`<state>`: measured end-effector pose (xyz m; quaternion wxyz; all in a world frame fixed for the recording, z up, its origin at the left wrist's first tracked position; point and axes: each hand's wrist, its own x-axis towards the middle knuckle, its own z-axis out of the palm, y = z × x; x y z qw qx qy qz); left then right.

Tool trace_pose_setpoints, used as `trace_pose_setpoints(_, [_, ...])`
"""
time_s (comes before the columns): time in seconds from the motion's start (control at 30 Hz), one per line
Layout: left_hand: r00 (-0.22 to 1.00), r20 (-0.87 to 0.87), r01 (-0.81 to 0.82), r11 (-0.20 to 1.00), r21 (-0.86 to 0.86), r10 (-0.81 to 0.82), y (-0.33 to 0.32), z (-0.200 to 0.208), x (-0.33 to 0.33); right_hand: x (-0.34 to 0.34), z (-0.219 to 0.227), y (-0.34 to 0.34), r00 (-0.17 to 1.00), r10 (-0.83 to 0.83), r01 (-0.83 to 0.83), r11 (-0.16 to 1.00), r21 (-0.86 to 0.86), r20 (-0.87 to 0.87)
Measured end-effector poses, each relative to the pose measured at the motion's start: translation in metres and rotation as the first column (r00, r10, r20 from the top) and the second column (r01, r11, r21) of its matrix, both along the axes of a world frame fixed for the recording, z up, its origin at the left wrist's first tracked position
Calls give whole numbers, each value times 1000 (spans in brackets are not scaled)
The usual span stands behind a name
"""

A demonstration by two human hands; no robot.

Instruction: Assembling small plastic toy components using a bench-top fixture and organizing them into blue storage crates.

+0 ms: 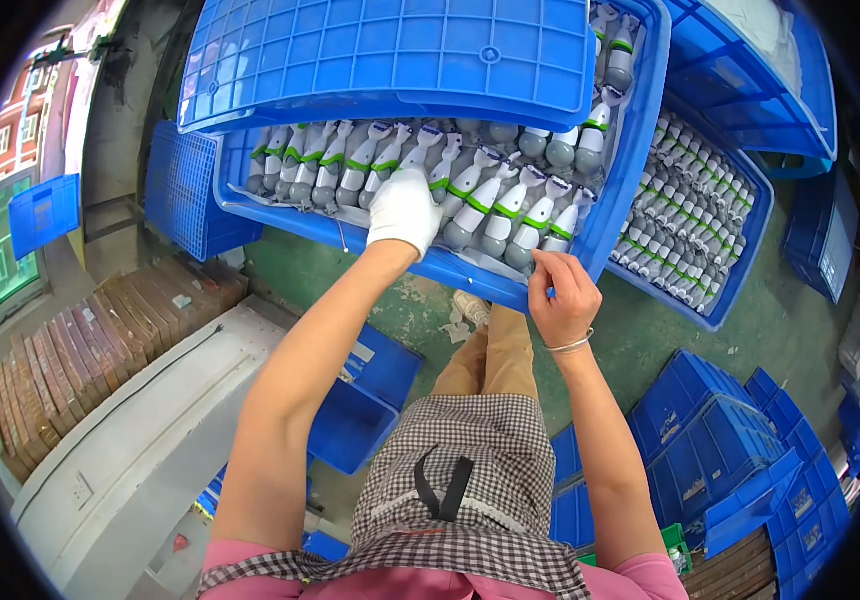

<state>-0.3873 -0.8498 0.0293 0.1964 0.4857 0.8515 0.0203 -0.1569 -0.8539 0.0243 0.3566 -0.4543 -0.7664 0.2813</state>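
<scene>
1. From where I stand, the row of slim bottle-shaped pieces, grey at the rounded end, white at the tapered end and banded in bright green [507, 215], lies just beyond the person's hands, inside a shallow blue plastic crate with a thick rim [640, 120].

2. Along the near side, each piece points its grey end toward the person and its white tip away; those between the hands slant toward the right as they go.

3. The left hand, in a white fabric glove [407, 212], is the nearer one: it reaches over the near rim and rests against the row, palm down. Its fingertips are buried among the pieces, so I cannot tell whether they pinch one or merely press.

4. The right hand, bare [565, 297], is at the crate's near right corner, fingers curled, thumb brought in near the forefinger. The closest grey end sits just beside those fingertips; whether anything thin is held there, I cannot tell. A pale, thin bracelet [572, 345] circles that wrist.

5. A blue ribbed plastic panel, gridded in squares [390, 60], covers much of the crate's far side, hiding whatever is beneath.

6. Rightward, a second blue crate [755, 220] holds more rows of similar pieces.
</scene>
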Motion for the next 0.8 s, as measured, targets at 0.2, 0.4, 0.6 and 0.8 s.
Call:
trace_pose_setpoints(0.2, [995, 83, -23, 968, -249, 45, 8, 4, -5, 1, -2, -1, 1000, -10, 10, 1000, 11, 15])
trace_pose_setpoints(0.4, [693, 630, -112, 916, -386, 350, 0, 9, -40, -1, 1, 0, 1000, -6, 6, 1000, 13, 20])
trace_pose_setpoints(0.6, [-40, 849, -205, 827, -523, 527, -13, 36, -56, 1, -1, -1, 999, -29, 29, 1000, 9, 40])
trace_pose_setpoints(0.8, [-150, 894, -138, 886, -443, 423, -27, 53, -64, 0, 1, 0, 998, -22, 20, 999, 32, 61])
